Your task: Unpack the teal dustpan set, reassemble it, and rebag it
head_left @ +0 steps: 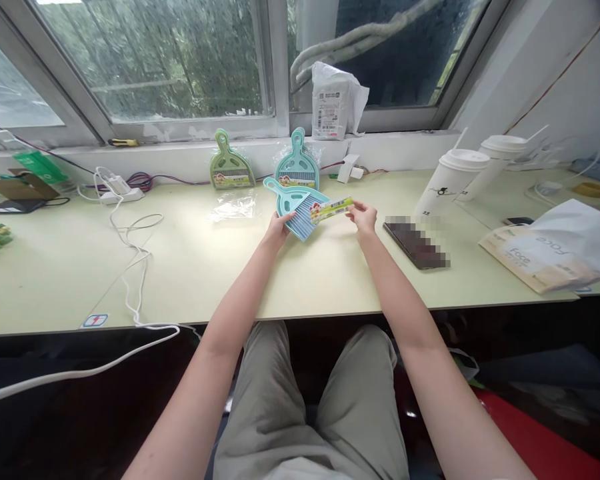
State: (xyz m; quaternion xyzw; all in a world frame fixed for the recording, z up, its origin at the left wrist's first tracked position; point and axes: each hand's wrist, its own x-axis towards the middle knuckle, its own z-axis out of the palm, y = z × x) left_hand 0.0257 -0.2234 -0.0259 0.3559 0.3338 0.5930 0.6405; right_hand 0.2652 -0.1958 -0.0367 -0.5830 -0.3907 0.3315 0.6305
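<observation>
A light-blue dustpan and brush set (291,200) is tilted above the table, its handle pointing to the upper left. My left hand (279,227) is closed on its lower left edge. A yellow-green printed label (331,210) lies across the right side of the bristles, and my right hand (363,218) pinches its right end. Behind, a second blue dustpan set (298,163) leans against the sill in clear wrap. A green dustpan set (230,163) leans to its left, with a crumpled clear plastic bag (236,205) in front.
To the right are a dark phone (415,243), two white lidded cups (447,180) and a paper bag (545,257). White cables (137,267) and a power strip (123,195) lie left. A white package (333,107) stands on the sill. The table's front edge (325,316) is near my knees.
</observation>
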